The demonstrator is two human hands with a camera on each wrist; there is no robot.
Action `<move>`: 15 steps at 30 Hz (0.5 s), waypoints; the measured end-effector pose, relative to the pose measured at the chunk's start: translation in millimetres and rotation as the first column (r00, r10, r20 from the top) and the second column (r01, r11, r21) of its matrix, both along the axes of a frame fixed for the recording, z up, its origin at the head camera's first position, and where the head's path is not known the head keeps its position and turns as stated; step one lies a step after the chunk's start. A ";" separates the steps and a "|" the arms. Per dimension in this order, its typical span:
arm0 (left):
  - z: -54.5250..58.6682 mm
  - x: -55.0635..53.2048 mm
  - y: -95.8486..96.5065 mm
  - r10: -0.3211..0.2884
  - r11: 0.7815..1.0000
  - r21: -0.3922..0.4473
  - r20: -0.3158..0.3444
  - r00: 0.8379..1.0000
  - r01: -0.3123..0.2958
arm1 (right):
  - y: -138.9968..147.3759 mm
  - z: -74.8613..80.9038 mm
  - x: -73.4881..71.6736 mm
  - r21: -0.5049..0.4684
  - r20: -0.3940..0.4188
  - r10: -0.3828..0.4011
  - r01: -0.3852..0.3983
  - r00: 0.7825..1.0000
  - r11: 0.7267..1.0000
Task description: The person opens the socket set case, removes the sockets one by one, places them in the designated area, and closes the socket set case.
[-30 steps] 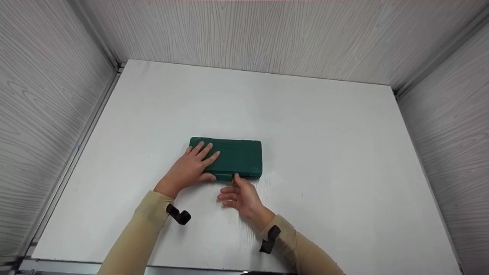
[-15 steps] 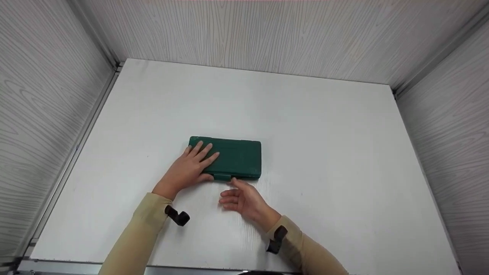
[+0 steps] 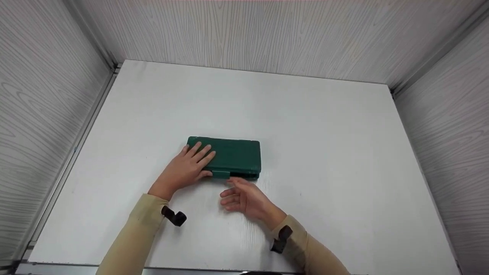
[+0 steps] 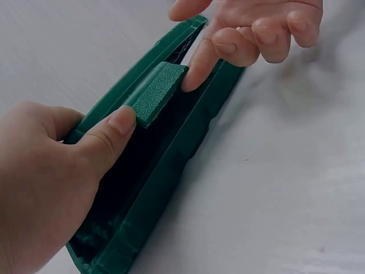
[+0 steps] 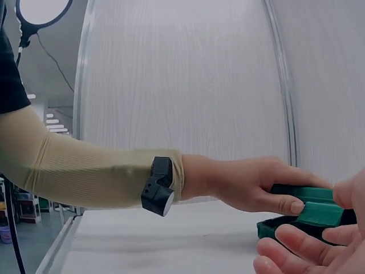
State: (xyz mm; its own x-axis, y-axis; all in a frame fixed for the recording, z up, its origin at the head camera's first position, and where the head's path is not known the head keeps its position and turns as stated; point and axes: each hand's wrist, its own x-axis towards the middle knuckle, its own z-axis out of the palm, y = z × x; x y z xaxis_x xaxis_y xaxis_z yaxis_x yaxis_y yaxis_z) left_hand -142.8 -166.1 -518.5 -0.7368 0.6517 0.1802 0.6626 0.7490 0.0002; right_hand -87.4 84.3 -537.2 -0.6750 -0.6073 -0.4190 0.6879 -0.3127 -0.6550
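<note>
A flat green plastic case [image 3: 238, 154] lies on the white table, its lid raised slightly along the front edge and a dark gap showing below. My left hand [image 3: 183, 168] rests on the lid's left part with fingers spread straight, its thumb against the front latch [image 4: 161, 94]. My right hand [image 3: 248, 198] is at the front edge, palm turned up. In the left wrist view its index finger [image 4: 201, 65] reaches into the gap beside the latch, the other fingers loosely bent. The right thumb [image 5: 347, 193] is near the lid's edge; contact is unclear. The case's contents cannot be made out.
The white tabletop [image 3: 324, 152] extends around the case. Pale wood-grain panels [image 3: 244, 34] stand at the back and both sides. Each sleeve carries a black wrist camera [image 3: 174, 216]. A ring lamp [image 5: 43, 8] and a room beyond appear in the right wrist view.
The lid's front edge has risen a little, and a dark gap has appeared beside the latch. My right hand has shifted slightly lower and to the right; the left hand stays on the lid.
</note>
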 end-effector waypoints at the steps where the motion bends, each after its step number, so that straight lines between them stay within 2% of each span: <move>1: 0.2 0.2 -0.1 -0.002 1.000 -0.003 -0.011 1.000 0.002 | 1.7 1.1 -0.3 0.014 -0.018 0.009 -0.008 1.000 1.000; 3: -0.3 0.5 -0.1 -0.008 1.000 -0.009 -0.032 0.999 0.008 | 5.7 3.3 -1.1 0.065 -0.065 0.015 -0.011 0.998 0.998; 6: -1.2 0.6 0.2 -0.021 1.000 -0.015 -0.055 0.998 0.020 | 13.8 5.3 -1.9 0.189 -0.210 -0.003 0.044 0.978 0.981; 10: -1.2 0.3 0.3 -0.030 1.000 -0.004 -0.067 0.997 0.030 | 28.4 6.3 -5.9 0.287 -0.426 -0.014 0.149 0.904 0.946; 13: -1.0 -0.5 0.1 -0.033 0.999 0.002 -0.073 0.997 0.033 | 39.8 8.1 -10.4 0.273 -0.517 -0.006 0.172 0.856 0.947; 15: -1.3 -0.7 0.1 -0.035 0.999 0.003 -0.073 0.997 0.035 | 46.6 10.6 -12.9 0.259 -0.555 0.000 0.173 0.832 0.950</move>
State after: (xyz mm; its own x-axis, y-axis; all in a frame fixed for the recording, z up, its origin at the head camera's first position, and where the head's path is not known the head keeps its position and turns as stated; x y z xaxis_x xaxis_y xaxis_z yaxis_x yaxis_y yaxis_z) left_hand -143.5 -166.0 -519.7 -0.6980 0.6761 0.2357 0.6870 0.7252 -0.0460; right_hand -100.4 130.9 -526.6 -0.8874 -0.4467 -0.1139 0.1726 -0.0930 -0.9806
